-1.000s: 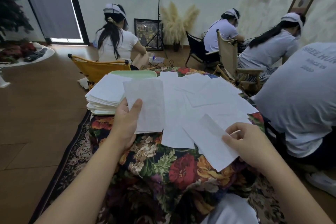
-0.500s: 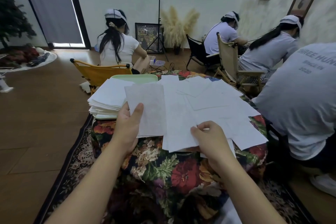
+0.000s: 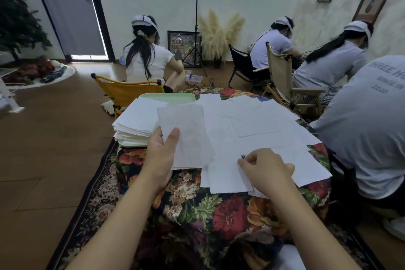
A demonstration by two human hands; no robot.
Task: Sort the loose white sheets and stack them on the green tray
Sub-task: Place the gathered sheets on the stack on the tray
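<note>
Our left hand (image 3: 161, 155) is gripping a thin white sheet (image 3: 186, 136) beside the stack (image 3: 137, 121) on the green tray (image 3: 168, 97); our right hand (image 3: 266, 167) fingers are seemingly pinching a loose sheet's (image 3: 228, 178) edge.

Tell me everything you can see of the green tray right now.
The pale green tray looks like smooth plastic with rounded corners and a raised rim. It lies flat at the far left of the floral-cloth table. A thick stack of white sheets covers most of it, leaving only the far rim and a sliver of the near edge showing. Neither hand touches it.
</note>
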